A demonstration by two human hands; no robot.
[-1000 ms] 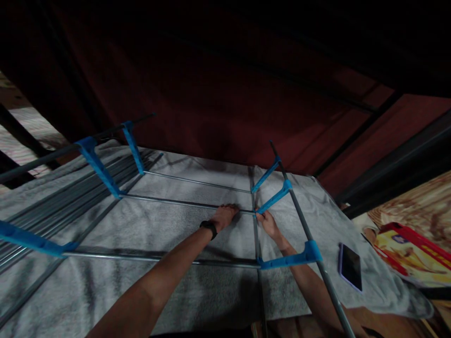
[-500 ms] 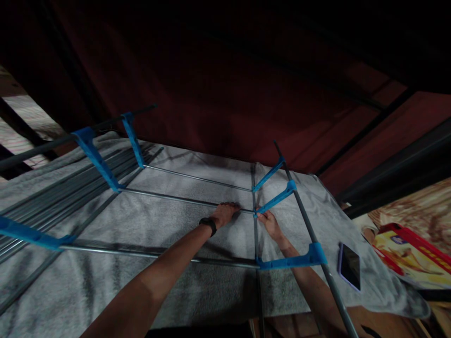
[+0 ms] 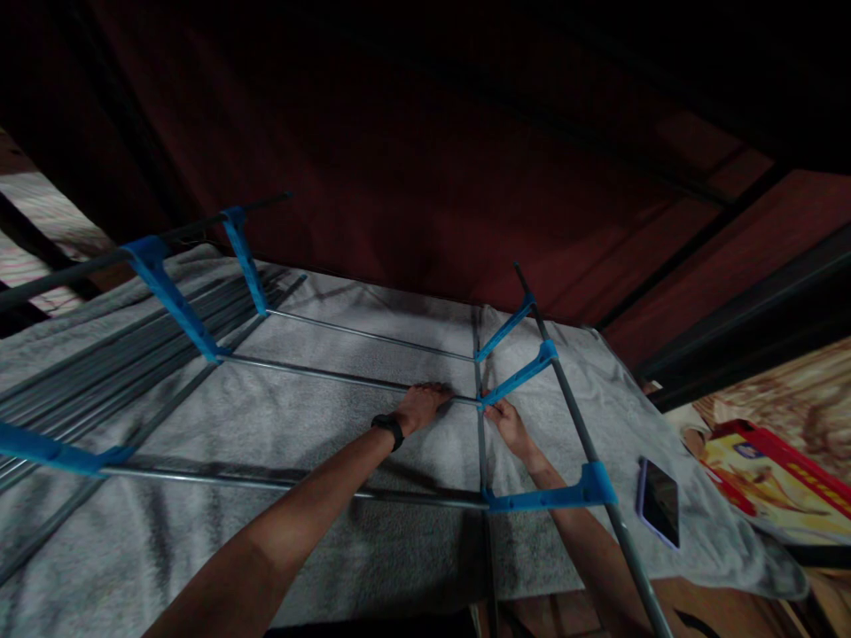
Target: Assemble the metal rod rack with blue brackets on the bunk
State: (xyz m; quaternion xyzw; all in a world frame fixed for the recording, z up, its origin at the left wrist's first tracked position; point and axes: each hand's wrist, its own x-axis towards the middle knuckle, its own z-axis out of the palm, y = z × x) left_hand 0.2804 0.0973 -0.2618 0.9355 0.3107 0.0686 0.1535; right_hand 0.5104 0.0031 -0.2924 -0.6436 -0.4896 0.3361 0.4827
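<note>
A frame of grey metal tubes joined by blue plastic brackets lies over the grey blanket (image 3: pixel 319 549). My left hand (image 3: pixel 424 405), with a black band at the wrist, is wrapped over the middle cross tube (image 3: pixel 319 375) near its right end. Just right of that joint, my right hand (image 3: pixel 509 424) grips the lower end of the middle right blue bracket (image 3: pixel 519 379), where the cross tube meets a long tube (image 3: pixel 483 452). Its fingertips are partly hidden behind the bracket. Another blue bracket (image 3: pixel 545 498) stands nearer to me, above my right forearm.
Several loose metal tubes (image 3: pixel 133 354) lie together at the left. On the blanket's right side is a phone (image 3: pixel 659 501), beside a red and yellow box (image 3: pixel 777 478). A dark red curtain (image 3: pixel 412 177) hangs behind, with a dark metal post (image 3: pixel 745 310) at the right.
The left side of the frame has shifted slightly left and down in view. Both hands keep their places at the middle joint.
</note>
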